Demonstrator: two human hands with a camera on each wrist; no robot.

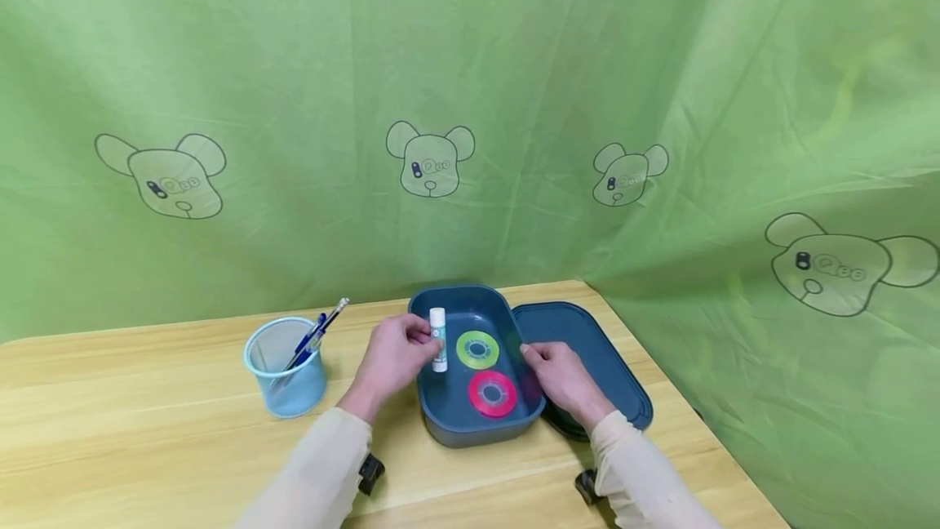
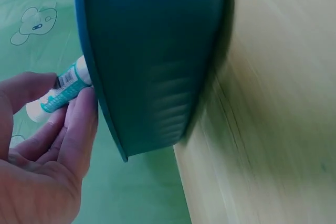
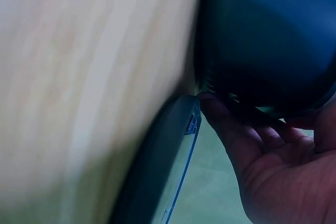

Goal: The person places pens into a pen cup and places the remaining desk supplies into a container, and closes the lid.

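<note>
My left hand [image 1: 396, 353] pinches a white and teal glue stick [image 1: 438, 340] between thumb and fingers. It stands nearly upright over the left part of a dark blue plastic box [image 1: 473, 431]. In the left wrist view the glue stick [image 2: 65, 87] is by the box's rim. A yellow-green tape roll [image 1: 477, 349] and a pink tape roll [image 1: 493, 393] lie flat inside the box. My right hand [image 1: 561, 374] grips the box's right wall, its thumb at the rim. Seen from the right wrist, its fingers [image 3: 228, 129] are against the outer wall.
The box's dark blue lid [image 1: 587, 341] lies on the wooden table [image 1: 147, 431] to the right, partly under the right hand. A light blue mesh pen cup [image 1: 294, 390] with several pens [image 1: 312, 340] stands at the left. Green cloth [image 1: 470, 47] hangs behind and at the right.
</note>
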